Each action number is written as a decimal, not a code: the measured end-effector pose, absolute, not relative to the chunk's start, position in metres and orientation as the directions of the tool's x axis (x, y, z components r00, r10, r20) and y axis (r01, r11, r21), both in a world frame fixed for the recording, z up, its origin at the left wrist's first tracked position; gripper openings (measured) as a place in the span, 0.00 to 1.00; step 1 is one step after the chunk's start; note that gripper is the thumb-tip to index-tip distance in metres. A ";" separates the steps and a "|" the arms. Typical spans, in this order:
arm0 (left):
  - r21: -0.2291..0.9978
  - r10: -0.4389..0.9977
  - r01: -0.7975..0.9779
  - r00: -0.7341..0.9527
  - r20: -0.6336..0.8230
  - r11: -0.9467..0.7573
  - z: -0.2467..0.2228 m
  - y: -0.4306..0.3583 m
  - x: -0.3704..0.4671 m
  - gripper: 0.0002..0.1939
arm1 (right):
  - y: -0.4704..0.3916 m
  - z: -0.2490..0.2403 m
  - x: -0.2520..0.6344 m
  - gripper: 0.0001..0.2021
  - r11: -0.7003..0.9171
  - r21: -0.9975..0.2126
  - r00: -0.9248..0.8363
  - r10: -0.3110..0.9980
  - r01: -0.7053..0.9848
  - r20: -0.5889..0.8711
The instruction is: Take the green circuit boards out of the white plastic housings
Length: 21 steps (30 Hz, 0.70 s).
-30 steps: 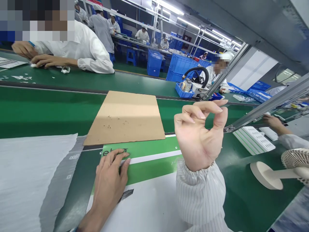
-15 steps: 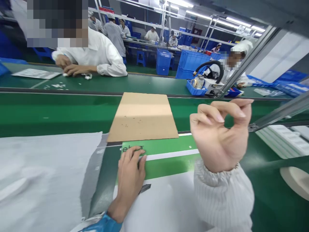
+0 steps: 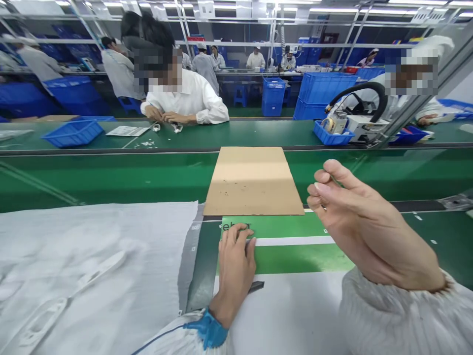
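My left hand (image 3: pixel 236 266) lies palm down on a green-and-white printed sheet (image 3: pixel 291 259), its fingers loosely bent and a little apart. A blue wrist strap (image 3: pixel 209 330) with a cord circles that wrist. From beneath the hand's thumb side sticks a flat dark grey pointed piece (image 3: pixel 257 286); the rest of it is hidden. Raised above the sheet's right side, my right hand (image 3: pixel 364 217) has thumb and fingertips pinched together. A thin dark sliver (image 3: pixel 335 181) shows between them, too small to name. Beyond the sheet lies a brown cardboard piece (image 3: pixel 254 180) with small dark specks.
On the left, a white cloth (image 3: pixel 155 236) carries slim white plastic parts (image 3: pixel 99 271). Across the green belt (image 3: pixel 111 177), a co-worker (image 3: pixel 188 98) handles small parts. Blue trays (image 3: pixel 74 133) and a white machine with a black hose (image 3: pixel 365 128) stand on the far bench.
The view has swung left, so the bench appears shifted right. My right hand has turned and its thumb and fingers have come together in a pinch. My left hand stays on the sheet.
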<state>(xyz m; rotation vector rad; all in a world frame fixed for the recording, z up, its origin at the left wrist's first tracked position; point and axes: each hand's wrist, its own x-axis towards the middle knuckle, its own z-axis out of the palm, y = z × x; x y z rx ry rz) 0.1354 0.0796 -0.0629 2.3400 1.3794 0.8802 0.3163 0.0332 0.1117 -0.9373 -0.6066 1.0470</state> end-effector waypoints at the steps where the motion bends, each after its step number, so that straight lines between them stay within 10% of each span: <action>1: 0.528 0.864 0.686 0.353 0.360 -0.500 -0.063 0.079 0.136 0.09 | 0.032 0.112 0.316 0.11 0.179 -0.880 0.392 0.920 -0.441 -0.009; 21: 0.582 0.878 0.658 0.345 0.331 -0.478 -0.062 0.074 0.136 0.09 | 0.025 0.102 0.321 0.19 0.125 -0.934 0.378 0.926 -0.335 -0.011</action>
